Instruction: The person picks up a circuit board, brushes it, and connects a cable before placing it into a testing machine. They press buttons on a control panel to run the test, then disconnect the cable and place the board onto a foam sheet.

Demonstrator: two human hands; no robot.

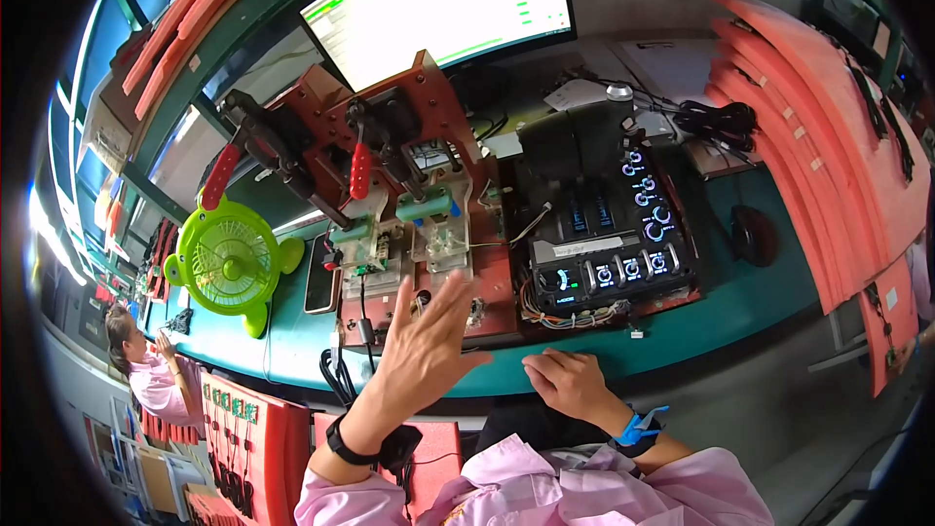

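My left hand (426,353) is open, palm down, with fingers stretched toward the near side of a reddish-brown test fixture (492,282). Whether the fingertips touch the fixture, I cannot tell. Two toggle clamps stand on it, one with a red handle (359,171) and the other with a second red handle (220,177). Below the clamps are green pressing blocks and a clear plate (443,242). At the bench edge my right hand (570,385) is curled into a loose fist, and nothing shows in it. It is nearest to a black control box (609,234) with lit knobs and bundled wires.
A lit monitor (448,10) stands behind the fixture. To the left are a green fan (230,258) and a phone (322,275). A black mouse (754,236) and stacked pink foam sheets (818,156) are on the right. Another person (156,380) sits far left.
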